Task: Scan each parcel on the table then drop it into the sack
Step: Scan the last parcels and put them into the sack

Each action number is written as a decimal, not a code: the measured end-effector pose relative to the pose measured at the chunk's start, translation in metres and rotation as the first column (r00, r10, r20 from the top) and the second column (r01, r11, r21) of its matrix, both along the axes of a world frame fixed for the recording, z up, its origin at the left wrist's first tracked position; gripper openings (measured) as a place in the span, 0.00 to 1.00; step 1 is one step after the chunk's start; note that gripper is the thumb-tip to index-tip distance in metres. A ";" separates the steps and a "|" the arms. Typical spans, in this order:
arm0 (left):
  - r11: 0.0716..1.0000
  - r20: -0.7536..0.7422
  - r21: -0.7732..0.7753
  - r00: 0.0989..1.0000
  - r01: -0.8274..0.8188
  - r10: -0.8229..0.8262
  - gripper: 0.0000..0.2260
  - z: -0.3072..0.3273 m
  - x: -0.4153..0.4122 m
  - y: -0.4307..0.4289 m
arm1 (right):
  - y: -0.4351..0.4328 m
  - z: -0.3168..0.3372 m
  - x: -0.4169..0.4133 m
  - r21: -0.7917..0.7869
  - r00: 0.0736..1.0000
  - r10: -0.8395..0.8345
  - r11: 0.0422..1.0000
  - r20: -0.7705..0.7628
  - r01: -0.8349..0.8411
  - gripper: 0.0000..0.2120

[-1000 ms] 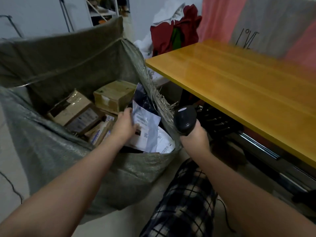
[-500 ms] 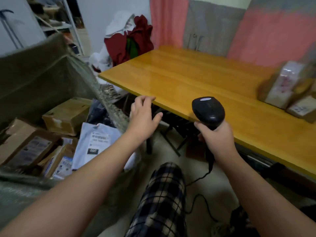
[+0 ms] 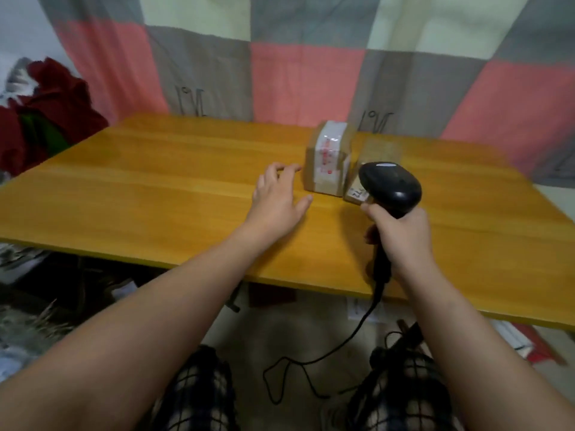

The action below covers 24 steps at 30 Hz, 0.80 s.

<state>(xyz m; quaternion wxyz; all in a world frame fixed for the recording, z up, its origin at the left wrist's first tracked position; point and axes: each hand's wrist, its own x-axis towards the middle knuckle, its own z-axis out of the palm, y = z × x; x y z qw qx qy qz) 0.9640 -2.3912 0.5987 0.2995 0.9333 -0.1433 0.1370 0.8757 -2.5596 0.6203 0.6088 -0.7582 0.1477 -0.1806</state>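
Two brown cardboard parcels stand side by side on the wooden table (image 3: 155,181). The left parcel (image 3: 328,158) has a white label with red print over its top and front. The right parcel (image 3: 378,150) is partly hidden behind the black barcode scanner (image 3: 389,188). My right hand (image 3: 401,241) grips the scanner's handle, its head just in front of the right parcel. My left hand (image 3: 277,197) hovers over the table with fingers spread, just left of the labelled parcel and not touching it. The sack is out of view.
A patchwork cloth of pink, grey and cream squares (image 3: 305,76) hangs behind the table. A heap of red clothing (image 3: 46,110) lies at the far left. The scanner's black cable (image 3: 326,356) trails to the floor between my knees.
The view has swung right from the sack to the table. My left hand left the grey mailer in the sack and reached across to the labelled parcel. The scanner moved along to the parcels.
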 end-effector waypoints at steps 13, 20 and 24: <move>0.982 -0.073 0.166 0.991 -0.095 0.109 0.29 0.036 0.115 -0.075 | -0.044 0.005 0.014 0.095 0.999 0.038 0.995 0.003 -0.038 0.04; 0.965 -0.177 -0.249 0.984 -0.077 0.033 0.18 0.034 0.091 -0.010 | -0.029 -0.002 0.027 0.093 0.992 0.122 0.988 -0.017 -0.120 0.06; 0.858 -0.230 -0.493 0.973 -0.146 0.034 0.13 0.011 0.049 0.062 | -0.006 -0.009 0.027 0.067 0.981 0.195 0.979 -0.004 -0.194 0.05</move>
